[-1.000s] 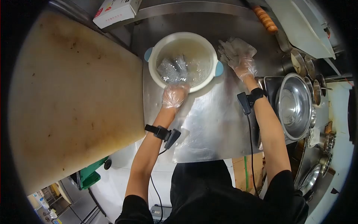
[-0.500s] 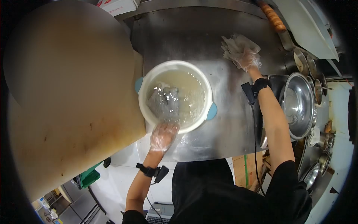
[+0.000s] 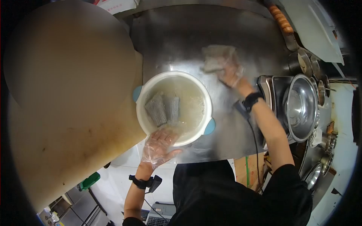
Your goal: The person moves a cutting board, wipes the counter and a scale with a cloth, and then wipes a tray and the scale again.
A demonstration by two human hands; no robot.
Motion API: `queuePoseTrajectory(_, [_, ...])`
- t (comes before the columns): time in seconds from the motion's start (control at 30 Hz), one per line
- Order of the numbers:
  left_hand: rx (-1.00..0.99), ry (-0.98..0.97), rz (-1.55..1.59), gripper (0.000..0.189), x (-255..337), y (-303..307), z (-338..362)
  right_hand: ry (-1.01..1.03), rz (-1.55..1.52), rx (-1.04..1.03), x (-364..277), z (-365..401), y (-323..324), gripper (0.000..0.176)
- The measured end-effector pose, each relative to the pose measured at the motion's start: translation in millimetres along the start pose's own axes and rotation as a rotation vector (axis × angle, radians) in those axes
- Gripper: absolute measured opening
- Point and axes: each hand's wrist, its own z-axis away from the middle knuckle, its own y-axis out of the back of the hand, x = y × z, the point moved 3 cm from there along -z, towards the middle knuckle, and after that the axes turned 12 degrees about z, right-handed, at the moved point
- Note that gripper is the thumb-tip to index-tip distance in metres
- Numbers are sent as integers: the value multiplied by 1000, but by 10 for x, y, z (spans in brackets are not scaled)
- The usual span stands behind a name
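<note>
A white basin (image 3: 207, 94) with blue handles stands on the steel counter, holding cloudy water. Two grey mesh scouring pads (image 3: 155, 109) lie in the water on its left side. My left hand (image 3: 160, 146), in a clear plastic glove, rests over the near rim of the basin with its fingers stretched out and thumb apart. To the right of and beyond the basin, my right hand (image 3: 230, 73), also gloved and blurred by motion, grips a pale cloth (image 3: 218, 56) against the counter.
A steel bowl (image 3: 301, 109) sits on a dark-topped appliance at the right, with several metal pots behind it. A wooden-handled tool (image 3: 281, 19) lies at the upper right. A large tan surface (image 3: 83, 113) fills the left. Cables trail from both wrist straps.
My right hand has swept the cloth left and nearer. The basin has shifted slightly toward me and left, along with my left hand. Both scouring pads show more clearly.
</note>
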Motion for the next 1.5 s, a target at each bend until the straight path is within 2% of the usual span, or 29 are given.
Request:
queuePoseTrajectory(0.03, [3,17,61,53,-6,27,-4,49,-196,-35,-196,171,288,69])
queuePoseTrajectory(0.1, [-6,75,10,52,-25,71,-21,-51,-192,-6,-482,535,635,66])
queuePoseTrajectory(0.17, [-26,137,-37,51,-3,100,-58,-21,-130,-25,-424,582,574,67])
queuePoseTrajectory(0.2, [-3,145,-68,50,16,133,-111,-72,-64,-9,-346,547,497,65])
queuePoseTrajectory(0.27, [25,162,-102,49,17,146,-172,-113,-3,12,-99,380,144,62])
queuePoseTrajectory(0.33, [109,161,-45,48,-24,153,-226,-232,-96,-241,538,-2,-809,50])
queuePoseTrajectory(0.4, [156,184,-76,50,-33,167,-251,-205,63,391,1303,-269,-1919,43])
queuePoseTrajectory(0.43, [191,197,-98,51,-35,179,-251,-366,212,-35,1278,-443,-1149,45])
queuePoseTrajectory(0.47, [199,205,-104,51,-47,170,-236,-409,407,-503,1151,-567,-166,47])
queuePoseTrajectory(0.53, [231,247,-110,53,-78,141,-195,2,-364,-482,2084,-846,-659,48])
queuePoseTrajectory(0.57, [242,257,-98,52,-91,142,-183,177,-747,-587,2533,-952,-882,48])
queuePoseTrajectory(0.63, [268,263,-66,51,-101,168,-183,43,204,-203,1735,-1078,-94,43])
queuePoseTrajectory(0.67, [283,264,-27,50,-115,166,-192,-120,589,-115,1267,-1113,388,40])
queuePoseTrajectory(0.7, [291,272,-43,49,-108,175,-199,-116,590,-102,1356,-1343,206,40])
queuePoseTrajectory(0.77, [262,318,-28,49,-114,173,-213,-461,-445,-43,1743,-1952,-489,47])
queuePoseTrajectory(0.8, [282,321,-10,49,-114,172,-206,-452,-449,-38,1761,-2180,-792,47])
queuePoseTrajectory(0.83, [289,324,-18,49,-108,179,-207,-304,-198,4,1721,-2409,-1033,42])
queuePoseTrajectory(0.87, [285,346,-4,49,-103,180,-209,-157,53,47,1678,-2638,-1133,37])
queuePoseTrajectory(0.9, [282,365,10,49,-108,169,-202,-154,52,56,1661,-2928,-939,37])
queuePoseTrajectory(0.97, [297,368,2,48,-127,141,-188,508,-1192,-831,1243,-3330,-463,31])
queuePoseTrajectory(1.03, [284,394,24,48,-125,144,-175,410,-394,188,799,-3415,-1208,30])
queuePoseTrajectory(1.1, [286,403,26,47,-122,140,-164,613,89,133,59,-3975,-1335,30])
queuePoseTrajectory(1.17, [308,410,34,51,-107,149,-167,703,-511,-272,-690,-3711,-265,36])
queuePoseTrajectory(1.23, [301,421,22,50,-95,149,-176,727,-837,-605,-1121,-3430,580,43])
queuePoseTrajectory(1.27, [291,440,16,50,-84,144,-182,729,-835,-604,-1144,-3302,741,43])
queuePoseTrajectory(1.33, [302,432,6,49,-79,140,-193,917,-678,-630,-1207,-3128,905,47])
queuePoseTrajectory(1.37, [307,424,1,49,-71,139,-192,916,-634,-543,-1178,-3111,836,47])
queuePoseTrajectory(1.43, [300,424,-20,48,-48,170,-207,799,-520,-297,-837,-3182,372,47])
queuePoseTrajectory(1.5, [295,423,-41,47,-15,190,-212,607,-278,-27,-237,-3253,-334,47])
